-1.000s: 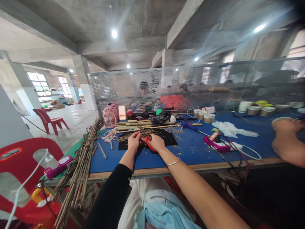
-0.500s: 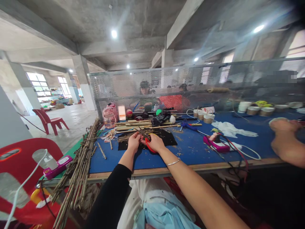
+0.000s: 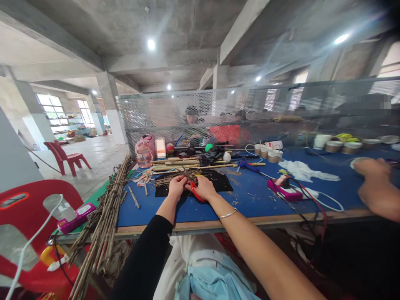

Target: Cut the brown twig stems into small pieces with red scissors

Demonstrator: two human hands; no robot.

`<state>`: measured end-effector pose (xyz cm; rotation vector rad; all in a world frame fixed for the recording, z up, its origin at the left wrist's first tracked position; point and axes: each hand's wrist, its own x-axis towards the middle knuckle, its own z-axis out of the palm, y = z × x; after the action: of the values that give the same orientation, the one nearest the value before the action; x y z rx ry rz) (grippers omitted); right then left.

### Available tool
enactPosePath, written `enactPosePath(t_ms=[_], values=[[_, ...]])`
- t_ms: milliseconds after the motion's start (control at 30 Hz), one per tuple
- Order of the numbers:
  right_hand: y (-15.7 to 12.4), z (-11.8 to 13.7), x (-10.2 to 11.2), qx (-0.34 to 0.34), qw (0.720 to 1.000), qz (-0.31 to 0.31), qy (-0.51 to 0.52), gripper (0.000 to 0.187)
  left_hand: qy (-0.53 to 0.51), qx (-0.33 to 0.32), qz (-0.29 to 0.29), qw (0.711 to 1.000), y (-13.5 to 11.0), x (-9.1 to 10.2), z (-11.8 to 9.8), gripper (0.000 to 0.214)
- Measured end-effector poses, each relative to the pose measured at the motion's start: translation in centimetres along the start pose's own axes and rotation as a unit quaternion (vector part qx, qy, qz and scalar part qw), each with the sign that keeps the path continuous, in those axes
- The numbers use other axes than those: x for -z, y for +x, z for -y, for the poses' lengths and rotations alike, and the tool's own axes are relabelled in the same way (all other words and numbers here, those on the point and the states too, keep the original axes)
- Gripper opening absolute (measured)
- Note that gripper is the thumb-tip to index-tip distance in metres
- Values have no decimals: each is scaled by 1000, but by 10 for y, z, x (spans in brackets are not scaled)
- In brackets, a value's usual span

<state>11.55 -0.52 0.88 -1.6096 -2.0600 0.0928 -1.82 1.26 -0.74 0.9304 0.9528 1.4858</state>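
My right hand is closed around red-handled scissors, whose blades are hard to tell from the twigs by my fingers. Close beside it, my left hand pinches a thin brown twig; the grip itself is small and partly hidden. Both hands are over the near edge of a black cloth spread on the blue tabletop. Thin cut twigs lie in a loose pile on this cloth, under and behind my fingers.
A long bundle of dry stalks overhangs the table's left edge. Bamboo sticks lie behind the cloth, before a perforated metal screen. Rightward are a blue glue gun, a magenta power strip with cords, and a co-worker's arm.
My hands stay almost in the same place, with only slight finger movement at the twigs. The scissors remain in my right hand. The co-worker's hand at the right shifts slightly.
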Motion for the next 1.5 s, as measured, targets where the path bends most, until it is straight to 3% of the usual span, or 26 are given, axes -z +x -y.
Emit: enactPosePath(t_ms=[400,667,1033,1333,1500], values=[[0,-1,-1,-33,999,22,7,55,-7,-10,-41,999,-2,-3,-4,22],[1,-2,-3,-10,1000,2,4,58,4,-16,6,1000,-5,-6,-3,21],[2,-1,0,-42,999,24,-15,58,11,-19,-30,999,-2,-2,-3,25],[1,-1,3,-31,999,29,-2,55,-18,-12,-49,999,-1,-2,-7,23],[-1,1,1,-2,999,13,36,55,-34,-5,-32,999,-3,-4,-9,13]])
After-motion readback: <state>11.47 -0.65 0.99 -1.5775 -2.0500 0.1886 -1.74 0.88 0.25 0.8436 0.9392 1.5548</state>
